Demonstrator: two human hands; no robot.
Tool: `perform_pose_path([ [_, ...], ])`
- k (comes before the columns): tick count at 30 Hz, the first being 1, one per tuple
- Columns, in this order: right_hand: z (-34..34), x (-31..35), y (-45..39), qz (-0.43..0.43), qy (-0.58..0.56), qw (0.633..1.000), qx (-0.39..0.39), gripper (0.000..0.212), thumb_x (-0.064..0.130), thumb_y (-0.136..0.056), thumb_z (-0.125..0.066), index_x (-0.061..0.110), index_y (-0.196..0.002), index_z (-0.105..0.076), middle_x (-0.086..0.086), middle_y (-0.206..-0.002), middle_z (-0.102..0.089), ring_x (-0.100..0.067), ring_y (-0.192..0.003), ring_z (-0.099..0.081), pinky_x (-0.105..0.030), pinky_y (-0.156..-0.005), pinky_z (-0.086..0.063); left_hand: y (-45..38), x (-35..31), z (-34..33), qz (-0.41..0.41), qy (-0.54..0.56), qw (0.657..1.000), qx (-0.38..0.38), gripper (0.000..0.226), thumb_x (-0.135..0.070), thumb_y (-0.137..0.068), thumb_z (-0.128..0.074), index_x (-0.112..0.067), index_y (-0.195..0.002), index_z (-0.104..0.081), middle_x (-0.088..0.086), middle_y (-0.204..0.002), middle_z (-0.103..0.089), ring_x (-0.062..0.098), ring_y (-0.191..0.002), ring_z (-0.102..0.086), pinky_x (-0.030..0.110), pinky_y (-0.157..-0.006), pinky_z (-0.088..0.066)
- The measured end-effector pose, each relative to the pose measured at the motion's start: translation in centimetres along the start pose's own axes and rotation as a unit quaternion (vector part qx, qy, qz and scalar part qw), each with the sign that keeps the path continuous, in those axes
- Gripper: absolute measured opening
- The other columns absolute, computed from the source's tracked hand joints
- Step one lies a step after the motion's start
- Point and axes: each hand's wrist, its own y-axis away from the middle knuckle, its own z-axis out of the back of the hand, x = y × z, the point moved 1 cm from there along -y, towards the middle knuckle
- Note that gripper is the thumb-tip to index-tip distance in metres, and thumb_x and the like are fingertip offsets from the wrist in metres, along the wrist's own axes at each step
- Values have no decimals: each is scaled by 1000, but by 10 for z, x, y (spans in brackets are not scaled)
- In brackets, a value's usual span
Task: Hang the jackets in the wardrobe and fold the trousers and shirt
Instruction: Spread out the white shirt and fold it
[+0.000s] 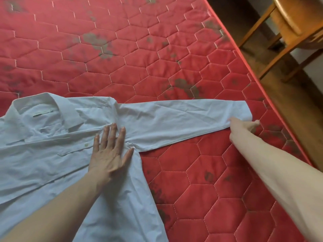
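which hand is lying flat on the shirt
The left hand, fingers spread flat by the armpit of the shirt. The right hand instead pinches the sleeve cuff.

A pale blue shirt (pixel 52 154) is spread on a red quilted mattress (pixel 139 58). It is pressed flat beneath the left hand (pixel 109 151); its outstretched sleeve cuff (pixel 243 112) is pinched by the right hand (pixel 243 125).
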Motion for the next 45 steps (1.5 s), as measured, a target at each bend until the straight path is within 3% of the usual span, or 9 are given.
perform_pose_path([
  [4,2,19,-2,-91,-132,986,46,69,15,-94,-72,14,-153,-37,1,-124,-51,-10,-81,-57,-26,-80,-51,-3,2,-4,0,7,1000,-4,85,-76,-89,6,-33,-158,30,-2,-162,44,17,-149,42,39,-119,32],
  [9,0,19,42,144,-72,987,12,7,18,-95,-60,17,-89,-62,5,-84,-59,-16,-75,-57,-29,-72,-46,-7,0,3,-8,22,997,69,82,-74,-98,-10,-35,-159,28,0,-164,40,18,-148,43,44,-120,28],
  [13,-12,30,134,376,19,926,24,45,27,-103,-53,15,-62,-39,6,-55,-44,-14,-53,-42,-29,-60,-22,-11,-4,39,-3,60,989,137,75,-63,-106,-18,-28,-165,13,5,-171,25,22,-157,27,47,-126,14],
  [18,-55,22,285,484,-2,868,113,49,25,-107,-57,4,-63,-52,-10,-61,-66,-25,-55,-52,-39,-60,-36,39,23,75,74,339,938,-16,57,-42,-111,-32,-24,-165,-24,-1,-172,-22,18,-160,-15,38,-128,-16],
  [22,-94,-15,395,580,58,791,184,40,17,-101,-67,7,-64,-56,-16,-61,-61,-35,-51,-50,-34,-55,-32,92,83,95,134,426,878,-171,50,-49,-109,-35,-42,-158,-29,-19,-151,-53,-1,-130,-52,22,-102,-40],
  [30,-146,-94,546,825,185,474,247,19,6,-81,-79,3,-99,-76,-8,-63,-61,-32,-63,-59,-39,-49,-51,135,228,114,277,663,679,-155,58,-64,-105,-39,-17,-113,-71,-1,-97,-78,16,-94,-76,37,-89,-57],
  [35,-163,-138,592,881,294,305,212,44,11,-71,-73,17,-114,-78,4,-69,-65,-20,-66,-61,-30,-55,-44,161,275,94,336,587,731,-91,46,-60,-90,-68,-15,-98,-62,0,-90,-68,20,-81,-69,38,-75,-60],
  [38,-170,-148,601,876,310,305,208,50,11,-74,-70,18,-123,-74,5,-71,-60,-19,-64,-57,-31,-55,-43,167,292,82,346,526,765,-139,22,-19,-92,-65,1,-87,-59,7,-78,-61,28,-72,-60,50,-77,-60],
  [45,-168,-147,558,779,373,428,267,61,46,-102,-55,15,-154,-49,-5,-123,-66,-29,-107,-64,-41,-82,-50,165,317,83,329,512,752,-253,27,-4,-96,-57,-8,-70,-48,-3,-65,-44,15,-59,-37,22,-48,-30],
])
